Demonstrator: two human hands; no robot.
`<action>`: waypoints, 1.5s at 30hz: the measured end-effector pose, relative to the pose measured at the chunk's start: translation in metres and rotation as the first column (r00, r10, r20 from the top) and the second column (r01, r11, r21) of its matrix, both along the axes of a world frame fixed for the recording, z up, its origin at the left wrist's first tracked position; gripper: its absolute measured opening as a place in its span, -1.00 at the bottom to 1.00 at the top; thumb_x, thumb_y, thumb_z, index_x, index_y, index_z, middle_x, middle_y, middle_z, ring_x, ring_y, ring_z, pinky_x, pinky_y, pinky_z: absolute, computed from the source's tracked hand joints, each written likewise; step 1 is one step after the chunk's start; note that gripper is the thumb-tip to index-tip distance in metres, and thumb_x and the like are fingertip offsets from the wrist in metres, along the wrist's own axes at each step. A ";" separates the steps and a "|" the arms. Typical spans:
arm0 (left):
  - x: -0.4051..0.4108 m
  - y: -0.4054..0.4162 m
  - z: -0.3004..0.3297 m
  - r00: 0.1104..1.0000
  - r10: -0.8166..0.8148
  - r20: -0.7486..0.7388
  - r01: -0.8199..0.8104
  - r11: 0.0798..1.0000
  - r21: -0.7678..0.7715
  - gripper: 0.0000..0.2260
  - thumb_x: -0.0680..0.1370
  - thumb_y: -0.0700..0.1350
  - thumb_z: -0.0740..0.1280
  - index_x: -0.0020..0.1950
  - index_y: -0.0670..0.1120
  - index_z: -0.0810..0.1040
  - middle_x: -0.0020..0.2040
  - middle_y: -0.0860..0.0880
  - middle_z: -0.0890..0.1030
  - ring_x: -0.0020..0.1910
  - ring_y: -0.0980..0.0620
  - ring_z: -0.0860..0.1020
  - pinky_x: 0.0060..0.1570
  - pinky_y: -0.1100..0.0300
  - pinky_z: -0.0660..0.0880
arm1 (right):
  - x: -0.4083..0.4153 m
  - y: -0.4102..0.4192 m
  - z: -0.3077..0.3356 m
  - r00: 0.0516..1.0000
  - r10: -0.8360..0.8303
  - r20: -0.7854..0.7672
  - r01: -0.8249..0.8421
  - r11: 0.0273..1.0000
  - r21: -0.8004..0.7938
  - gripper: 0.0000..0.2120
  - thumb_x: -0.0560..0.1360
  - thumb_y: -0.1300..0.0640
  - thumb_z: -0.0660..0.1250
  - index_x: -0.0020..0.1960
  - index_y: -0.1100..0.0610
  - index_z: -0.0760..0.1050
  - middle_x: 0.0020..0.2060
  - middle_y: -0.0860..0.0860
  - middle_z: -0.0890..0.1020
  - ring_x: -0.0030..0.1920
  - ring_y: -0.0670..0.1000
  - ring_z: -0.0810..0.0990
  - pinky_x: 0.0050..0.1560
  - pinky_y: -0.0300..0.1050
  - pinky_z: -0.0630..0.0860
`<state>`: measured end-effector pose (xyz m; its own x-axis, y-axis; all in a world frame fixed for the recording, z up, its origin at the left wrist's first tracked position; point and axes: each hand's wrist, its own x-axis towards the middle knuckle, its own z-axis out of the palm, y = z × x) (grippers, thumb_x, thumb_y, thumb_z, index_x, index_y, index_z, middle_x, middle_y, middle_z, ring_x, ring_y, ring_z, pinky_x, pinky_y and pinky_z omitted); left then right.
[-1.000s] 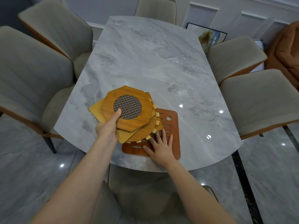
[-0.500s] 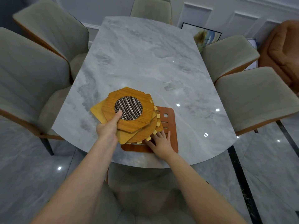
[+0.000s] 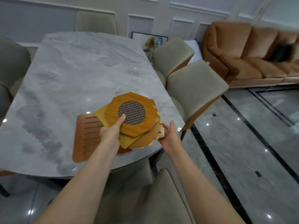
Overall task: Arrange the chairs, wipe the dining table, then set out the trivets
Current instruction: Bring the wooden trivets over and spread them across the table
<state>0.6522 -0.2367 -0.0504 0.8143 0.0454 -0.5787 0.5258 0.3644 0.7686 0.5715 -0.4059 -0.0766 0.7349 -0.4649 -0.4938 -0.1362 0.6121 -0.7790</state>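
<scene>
Stack of trivets (image 3: 132, 120), now lifted clear of the slatted trivet (image 3: 88, 136) left flat at lower left of the table (image 3: 72, 75), sits pinched in the left hand (image 3: 110, 132) while the right hand (image 3: 169, 136) seemingly cups its edge, so placing has begun.

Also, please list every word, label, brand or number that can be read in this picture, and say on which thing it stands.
None: no readable text anywhere.
The trivets in the left hand, the slatted trivet on the table and the chairs carry no lettering.
The framed picture by the wall shows only a blurred image.
</scene>
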 end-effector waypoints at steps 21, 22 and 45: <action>-0.148 -0.446 0.055 0.950 -0.303 0.076 0.311 0.939 -0.146 -0.38 0.23 -0.09 0.63 0.19 -0.22 0.46 0.10 -0.10 0.60 0.04 -0.12 0.60 0.12 -0.10 0.54 | -0.173 -0.410 0.081 0.953 -0.277 -0.119 0.136 0.750 -0.648 -0.34 0.30 -0.10 0.56 0.21 0.06 0.25 0.16 0.07 0.44 0.15 0.06 0.49 0.16 0.06 0.51; -0.147 -0.459 0.057 0.946 -0.313 0.087 0.322 0.936 -0.139 -0.42 0.23 -0.09 0.63 0.14 -0.20 0.47 0.11 -0.11 0.60 0.03 -0.11 0.60 0.12 -0.11 0.54 | -0.173 -0.423 0.082 0.952 -0.285 -0.109 0.146 0.741 -0.656 -0.34 0.30 -0.09 0.56 0.20 0.07 0.25 0.16 0.09 0.44 0.14 0.07 0.49 0.16 0.06 0.51; 0.081 -0.817 0.093 0.928 -0.347 0.137 0.369 0.905 -0.209 -0.57 0.51 0.22 0.30 0.19 -0.07 0.43 0.11 -0.07 0.57 0.02 -0.10 0.56 0.04 -0.04 0.53 | 0.045 -0.785 0.148 0.975 -0.204 -0.087 0.085 0.707 -0.702 -0.64 0.39 -0.02 0.51 -0.12 0.11 0.36 -0.07 0.08 0.52 -0.14 0.01 0.49 -0.26 -0.14 0.43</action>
<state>0.7335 -1.0533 0.0428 0.8023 -0.3829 -0.4579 0.5826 0.3356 0.7402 0.6160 -1.1909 0.0715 0.5762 -0.8128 -0.0861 -0.2401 -0.0676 -0.9684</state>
